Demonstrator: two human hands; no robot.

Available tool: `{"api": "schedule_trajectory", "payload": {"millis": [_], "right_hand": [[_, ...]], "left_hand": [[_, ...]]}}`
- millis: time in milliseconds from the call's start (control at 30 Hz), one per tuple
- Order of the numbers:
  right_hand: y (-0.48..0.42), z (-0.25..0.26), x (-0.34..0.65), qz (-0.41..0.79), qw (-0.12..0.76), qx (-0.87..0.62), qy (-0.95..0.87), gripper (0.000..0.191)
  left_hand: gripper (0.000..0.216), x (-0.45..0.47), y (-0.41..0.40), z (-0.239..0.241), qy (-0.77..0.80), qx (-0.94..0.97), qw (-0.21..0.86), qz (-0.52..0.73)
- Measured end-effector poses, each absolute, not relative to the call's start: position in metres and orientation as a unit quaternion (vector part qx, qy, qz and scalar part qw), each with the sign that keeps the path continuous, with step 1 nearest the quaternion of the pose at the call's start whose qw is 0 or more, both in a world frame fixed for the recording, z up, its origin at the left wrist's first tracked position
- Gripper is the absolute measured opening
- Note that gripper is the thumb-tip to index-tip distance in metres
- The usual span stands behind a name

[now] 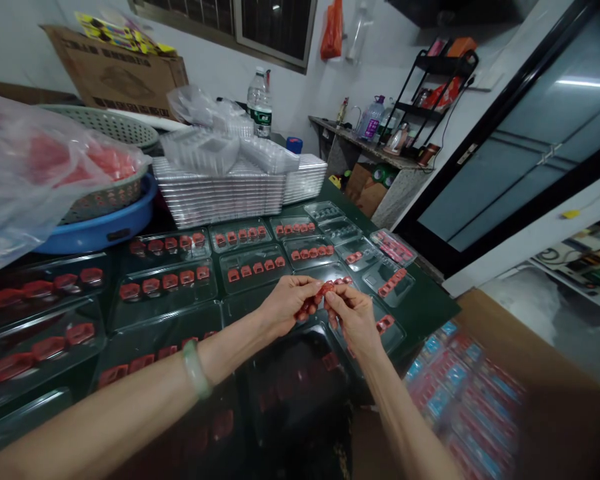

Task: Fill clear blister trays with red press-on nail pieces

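My left hand (291, 301) and my right hand (353, 312) meet above the dark green table (433, 303). Both are closed, thumb against fingers, on small red plastic pieces (325, 291) whose exact kind I cannot make out. Some pieces show under the left fingers, others below the right fingertips. Around the hands lie transparent plastic trays (253, 272), many with a row of red pieces in their moulded hollows. To the right, a tray (391, 283) holds a slanting row of red pieces. My forearms and hands hide parts of the nearer trays.
Stacked transparent trays (225, 197) stand at the back. On the left a plastic bag (40, 167) with red contents lies over a basket and blue basin (97, 230). Filled packs (465, 393) lie low on the right, near a glass door (510, 160).
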State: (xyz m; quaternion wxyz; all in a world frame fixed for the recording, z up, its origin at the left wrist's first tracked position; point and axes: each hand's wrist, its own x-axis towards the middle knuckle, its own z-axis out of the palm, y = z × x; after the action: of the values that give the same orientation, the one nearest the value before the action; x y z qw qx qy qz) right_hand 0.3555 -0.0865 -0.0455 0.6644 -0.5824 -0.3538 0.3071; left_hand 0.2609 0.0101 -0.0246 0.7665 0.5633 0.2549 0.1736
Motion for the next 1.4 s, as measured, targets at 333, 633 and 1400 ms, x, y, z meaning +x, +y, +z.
{"api": "schedule_trajectory", "payload": {"millis": [333,633,1400], "right_hand": [[-0.091,-0.034,0.359,0.29,0.603,-0.649,-0.362,0.016],[-0.093,-0.033,0.363,0.223,0.521,-0.688,-0.454,0.015],[-0.106,-0.03,0.368,0.138,0.567,-0.664,-0.468,0.014]], "left_hand": [[0.027,0.252,0.018,-0.014,0.14,0.789,0.559,0.211],[0.017,0.254,0.019,-0.017,0.102,0.833,0.509,0.191],[0.018,0.281,0.022,-0.037,0.183,0.498,0.848,-0.009]]}}
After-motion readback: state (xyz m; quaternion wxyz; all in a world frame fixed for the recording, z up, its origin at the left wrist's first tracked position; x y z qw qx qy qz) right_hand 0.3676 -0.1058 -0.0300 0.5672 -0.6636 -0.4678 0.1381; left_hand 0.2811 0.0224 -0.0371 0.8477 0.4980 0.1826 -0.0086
